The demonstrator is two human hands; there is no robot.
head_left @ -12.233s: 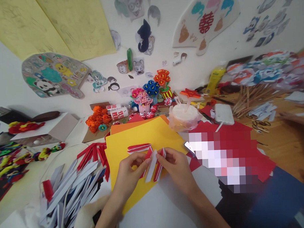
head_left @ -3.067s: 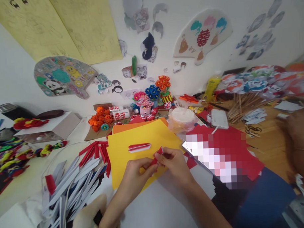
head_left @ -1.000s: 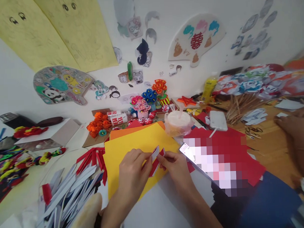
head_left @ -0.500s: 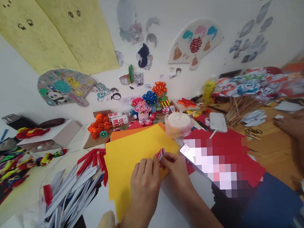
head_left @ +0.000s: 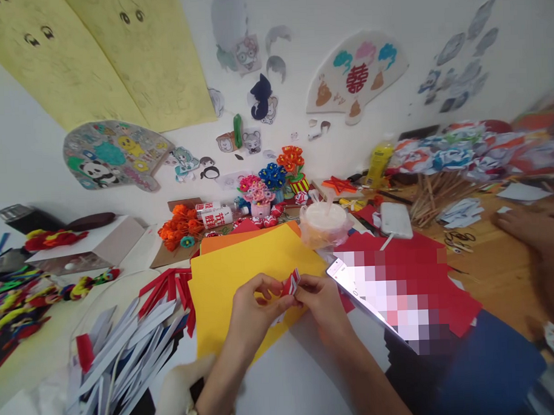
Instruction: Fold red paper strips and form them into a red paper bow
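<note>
Both hands meet over a yellow paper sheet [head_left: 229,276] near the table's front. My left hand [head_left: 253,308] and my right hand [head_left: 323,300] both pinch a small folded red-and-white paper piece [head_left: 290,286] between their fingertips. The piece sticks up a little between the thumbs. Most of it is hidden by my fingers.
Cut red and white paper strips [head_left: 127,346] lie in a heap at the left. Red paper sheets [head_left: 452,286] and a blurred-out flat thing lie to the right. A plastic-wrapped white tub [head_left: 325,221], paper flowers [head_left: 276,174], a white box [head_left: 395,218] and another person's hand [head_left: 532,235] are beyond.
The loose folded red-and-white piece seen on the yellow sheet is no longer in sight. My left hand turned from lying over the piece to pinching it with my right.
</note>
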